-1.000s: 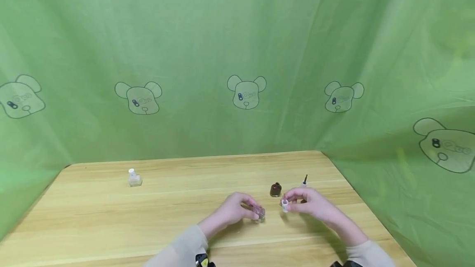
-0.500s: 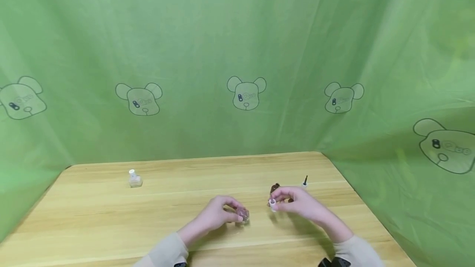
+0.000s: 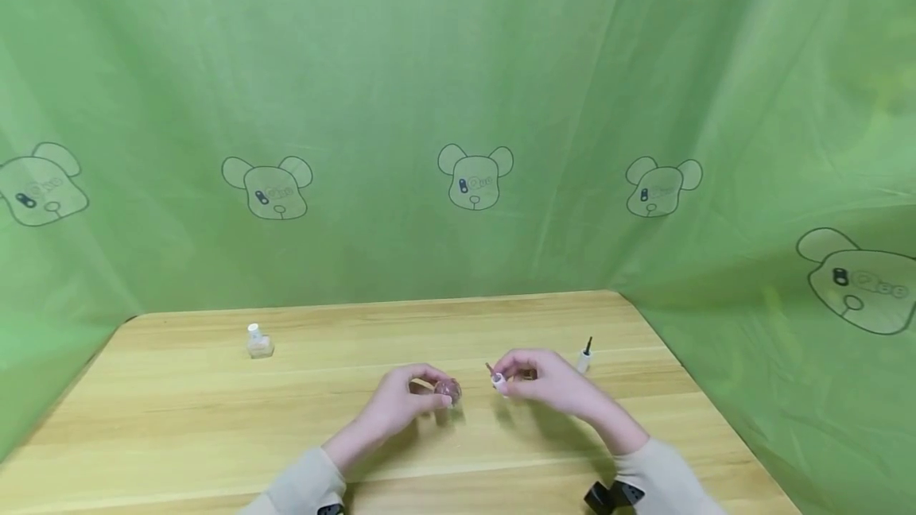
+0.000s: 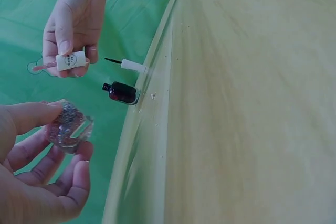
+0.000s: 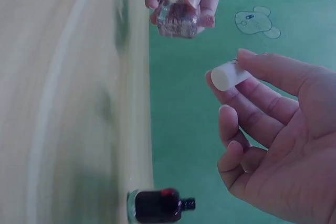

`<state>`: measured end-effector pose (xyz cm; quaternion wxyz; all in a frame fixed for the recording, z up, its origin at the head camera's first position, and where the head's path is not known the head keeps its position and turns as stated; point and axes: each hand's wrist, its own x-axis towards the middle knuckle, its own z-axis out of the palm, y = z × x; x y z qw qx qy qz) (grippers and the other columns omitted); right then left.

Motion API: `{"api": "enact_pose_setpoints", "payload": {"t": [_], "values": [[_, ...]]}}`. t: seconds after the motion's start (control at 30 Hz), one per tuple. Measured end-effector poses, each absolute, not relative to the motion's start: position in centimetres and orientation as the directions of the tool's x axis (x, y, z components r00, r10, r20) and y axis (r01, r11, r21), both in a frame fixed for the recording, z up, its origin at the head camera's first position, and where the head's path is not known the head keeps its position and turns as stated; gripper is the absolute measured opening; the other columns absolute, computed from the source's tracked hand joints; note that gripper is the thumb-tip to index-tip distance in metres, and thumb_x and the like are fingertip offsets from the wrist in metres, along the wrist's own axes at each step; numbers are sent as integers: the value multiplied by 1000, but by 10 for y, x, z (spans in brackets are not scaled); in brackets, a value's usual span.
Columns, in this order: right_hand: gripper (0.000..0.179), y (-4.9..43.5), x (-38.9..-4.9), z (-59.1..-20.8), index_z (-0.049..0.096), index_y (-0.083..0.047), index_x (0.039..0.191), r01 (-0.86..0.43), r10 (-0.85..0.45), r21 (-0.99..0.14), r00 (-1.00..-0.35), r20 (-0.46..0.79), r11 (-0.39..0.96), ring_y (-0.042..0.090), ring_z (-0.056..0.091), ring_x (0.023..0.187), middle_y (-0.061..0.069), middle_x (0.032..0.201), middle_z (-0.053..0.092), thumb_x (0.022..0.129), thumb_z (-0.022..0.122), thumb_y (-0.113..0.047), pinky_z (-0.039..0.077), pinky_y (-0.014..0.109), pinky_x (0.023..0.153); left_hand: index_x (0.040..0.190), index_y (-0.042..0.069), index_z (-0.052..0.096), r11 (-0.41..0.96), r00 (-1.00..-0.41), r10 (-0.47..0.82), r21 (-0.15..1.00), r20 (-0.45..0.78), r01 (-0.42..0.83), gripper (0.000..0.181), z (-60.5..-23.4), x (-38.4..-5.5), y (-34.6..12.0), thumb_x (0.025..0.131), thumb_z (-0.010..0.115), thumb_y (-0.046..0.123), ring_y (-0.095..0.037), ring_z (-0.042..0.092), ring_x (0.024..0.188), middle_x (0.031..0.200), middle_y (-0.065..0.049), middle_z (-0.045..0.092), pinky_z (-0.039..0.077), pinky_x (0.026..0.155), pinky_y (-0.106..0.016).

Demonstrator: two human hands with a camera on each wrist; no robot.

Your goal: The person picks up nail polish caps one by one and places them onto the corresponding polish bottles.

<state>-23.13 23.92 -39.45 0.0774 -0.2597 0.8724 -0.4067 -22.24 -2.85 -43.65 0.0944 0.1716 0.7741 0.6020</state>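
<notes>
My left hand (image 3: 397, 401) pinches a small clear nail polish bottle (image 4: 69, 128) with pinkish glitter, held off the tabletop. Between thumb and fingers of my right hand (image 3: 547, 378) is a white nail polish cap (image 4: 71, 61), its pink-coated brush (image 4: 44, 67) pointing out. A gap separates the cap from the glitter bottle. Behind my right hand stands a dark red nail polish bottle (image 5: 157, 206) with no cap on it, mostly covered in the head view. Another white cap (image 3: 584, 361) stands to the right with its dark brush upward.
A clear nail polish bottle (image 3: 261, 346) with a white cap stands at the back left of the wooden table (image 3: 343, 344). Green curtains (image 3: 386, 102) hang behind and beside the table.
Both hands have moved left, carrying the glitter bottle and the white cap. The cap's brush now tilts toward the left. The dark bottle has become mostly covered by my right hand.
</notes>
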Motion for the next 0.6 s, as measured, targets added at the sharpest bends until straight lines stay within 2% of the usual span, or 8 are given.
{"api": "enact_pose_setpoints", "payload": {"t": [0.2, 0.4, 0.6], "values": [[18, 231, -231, -386, 70, -12, 100, -419, -494, -713, -862, 117, 562, 12, 53, 73, 0, 85, 65, 87, 71, -24, 46, 22, 64, 107, 9, 70, 218, -930, 349, 955, 116, 201, 29, -434, -223, -29, 80, 78, 18, -14, 64, 77, 108, -11, 71, 58, 71, -34], [20, 233, -226, -379, 70, -15, 102, -389, -416, -710, -897, 147, 587, 9, 55, 77, -2, 88, 65, 87, 71, -29, 49, 24, 68, 105, 10, 71, 250, -916, 373, 935, 146, 250, 27, -438, -223, -26, 80, 78, 19, -14, 64, 77, 106, -10, 72, 54, 69, -20], [22, 233, -223, -375, 70, -14, 101, -399, -393, -706, -901, 184, 585, 10, 56, 77, 0, 91, 67, 86, 72, -30, 50, 23, 67, 103, 11, 72, 284, -909, 382, 915, 167, 287, 26, -440, -222, -23, 80, 78, 20, -13, 63, 75, 103, -8, 72, 53, 68, -19]]}}
